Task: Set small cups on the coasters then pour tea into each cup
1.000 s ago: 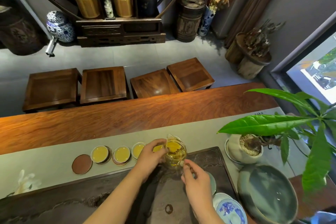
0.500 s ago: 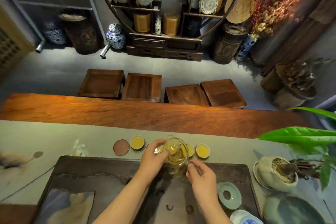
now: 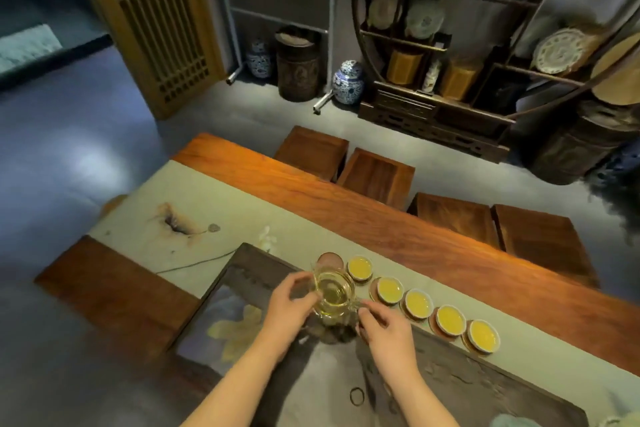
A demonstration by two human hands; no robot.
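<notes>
A clear glass pitcher with yellow tea is upright between my hands over the dark tea tray. My left hand grips its left side. My right hand touches its handle on the right. Several small white cups filled with yellow tea sit on brown coasters in a row on the pale runner, running right from the pitcher. One bare brown coaster lies at the row's left end, partly behind the pitcher.
The long wooden table carries the runner. Several wooden stools stand beyond its far edge. A shelf with plates and jars lines the back wall. A small ring marks the tray's drain.
My view has swung left, so the cup row now lies right of the pitcher. The pitcher has gone from tilted over a cup to upright near the bare coaster.
</notes>
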